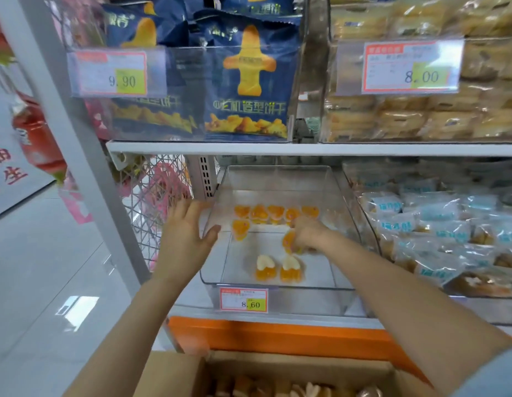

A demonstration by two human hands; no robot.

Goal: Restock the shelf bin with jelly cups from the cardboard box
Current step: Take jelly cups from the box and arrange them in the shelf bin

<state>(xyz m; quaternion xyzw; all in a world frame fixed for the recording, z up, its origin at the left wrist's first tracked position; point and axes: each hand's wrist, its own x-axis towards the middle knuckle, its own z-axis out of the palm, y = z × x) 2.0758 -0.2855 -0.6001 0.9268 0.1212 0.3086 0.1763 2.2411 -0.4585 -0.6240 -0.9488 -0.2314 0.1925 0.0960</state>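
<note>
An orange jelly cup (288,241) is pinched by the curled right hand (307,233) inside the clear bin (277,286), whose price tag (244,300) below those fingers reads 8.60, while its left wall is touched by the straight-fingered left hand (186,236).

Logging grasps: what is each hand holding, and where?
Right hand grips a jelly cup from above; left hand only rests on the bin's left wall.

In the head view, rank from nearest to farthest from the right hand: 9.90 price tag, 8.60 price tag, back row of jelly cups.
From the right hand:
1. Back row of jelly cups, just behind, in the bin.
2. 8.60 price tag, at the bin's front.
3. 9.90 price tag, upper shelf, left.
</note>
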